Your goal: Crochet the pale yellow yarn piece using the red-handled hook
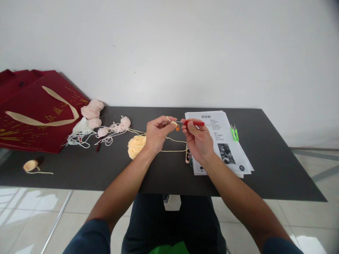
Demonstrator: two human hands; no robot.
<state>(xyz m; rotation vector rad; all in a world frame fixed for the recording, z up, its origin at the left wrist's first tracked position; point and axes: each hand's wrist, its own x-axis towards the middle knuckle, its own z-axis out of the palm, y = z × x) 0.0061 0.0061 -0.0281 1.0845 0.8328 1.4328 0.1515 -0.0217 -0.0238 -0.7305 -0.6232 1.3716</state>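
Note:
My left hand point(158, 131) pinches a small piece of pale yellow crochet point(174, 124) between thumb and fingers. From it hangs an orange stitch marker point(177, 127). In my right hand point(198, 140) is a crochet hook point(194, 123) with a red handle; its thin metal shaft points left to the yellow piece. Whether the hook's tip sits in a stitch is too small to tell. Behind my left wrist lies a ball of yellow yarn point(136, 146), and strands of it run across the table between my hands.
Printed sheets point(225, 130) lie under and beside my right hand, with green thread snips point(234, 133) on their right edge. Leftward are pink yarn point(91, 110), tangled white yarn point(81, 135), a red gift bag point(39, 113) and a small cream crocheted piece point(31, 165). A wall backs the dark table point(270, 169).

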